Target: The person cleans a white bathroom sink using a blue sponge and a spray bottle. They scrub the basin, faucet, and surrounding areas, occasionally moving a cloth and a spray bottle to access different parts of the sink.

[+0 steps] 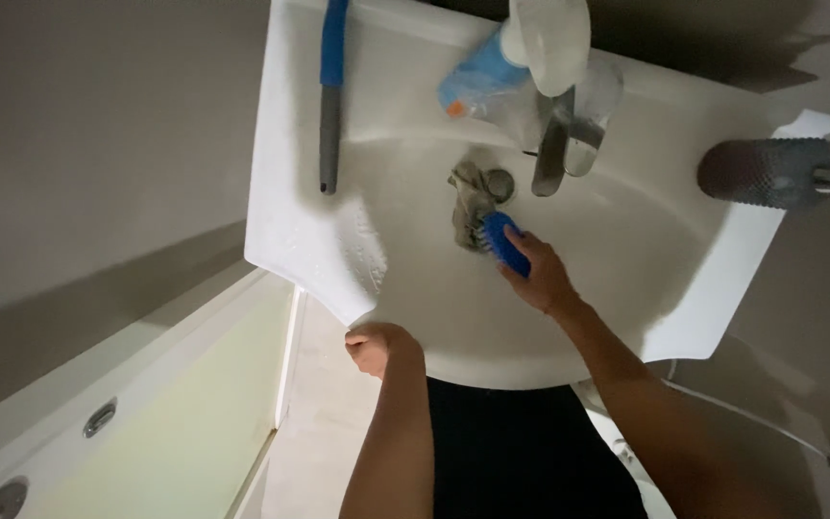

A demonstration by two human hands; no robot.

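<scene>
Both hands are working: the right hand [538, 274] is gripping a blue scrub brush [503, 240] inside the basin beside a grey cloth [471, 200]; the left hand [374, 346] is clasping the sink [290, 231] rim nearby. Scrubbing seems midway, with droplets lingering.

A home bathroom: white washbasin [300, 221] with tap [554, 144] (bathtub [146, 423] alongside)

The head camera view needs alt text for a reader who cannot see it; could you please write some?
Seen from above, a person's right hand presses a blue scrub brush into a white washbasin beside a grey cloth near the drain. The left hand grips the basin's front rim; a blue-handled tool lies on the ledge.
</scene>
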